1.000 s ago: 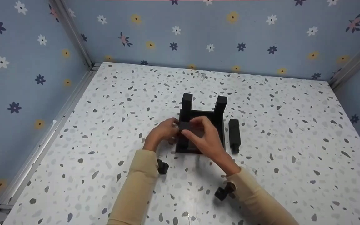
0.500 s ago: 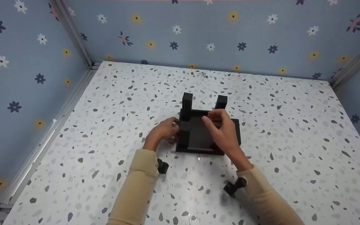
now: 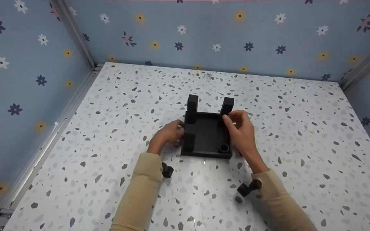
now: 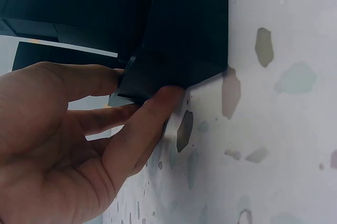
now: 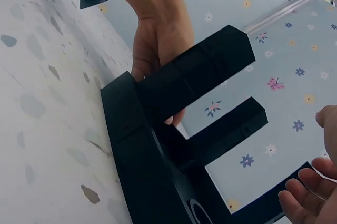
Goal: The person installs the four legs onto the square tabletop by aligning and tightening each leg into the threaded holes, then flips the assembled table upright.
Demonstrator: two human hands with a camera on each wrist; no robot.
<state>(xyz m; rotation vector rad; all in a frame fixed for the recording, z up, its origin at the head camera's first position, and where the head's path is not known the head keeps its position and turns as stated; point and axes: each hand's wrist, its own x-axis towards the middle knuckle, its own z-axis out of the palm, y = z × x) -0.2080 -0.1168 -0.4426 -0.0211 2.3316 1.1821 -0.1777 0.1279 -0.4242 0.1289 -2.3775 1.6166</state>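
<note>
A black square frame [image 3: 206,136] lies on the tabletop like a small upturned table. Three black legs stand up from its corners: front left leg [image 3: 189,138], back left leg [image 3: 192,109] and back right leg [image 3: 228,105]. At the front right corner shows a round socket [image 3: 224,147]. My left hand [image 3: 170,132] grips the frame's left side; its thumb and fingers [image 4: 142,134] lie against the edge in the left wrist view. My right hand [image 3: 244,133] is at the frame's right side, loosely bent fingers [image 5: 303,195] holding nothing visible. It hides the loose leg's place.
The white speckled tabletop [image 3: 133,106] runs on all sides of the frame. A blue flowered wall [image 3: 210,32] closes the back, and a side wall [image 3: 24,112] stands at left. Black wrist mounts [image 3: 249,188] stick out from the cuffs.
My right hand has let go of the front left leg and moved right, past the frame's interior to its right side, covering the loose leg seen there before. My left hand stays in place.
</note>
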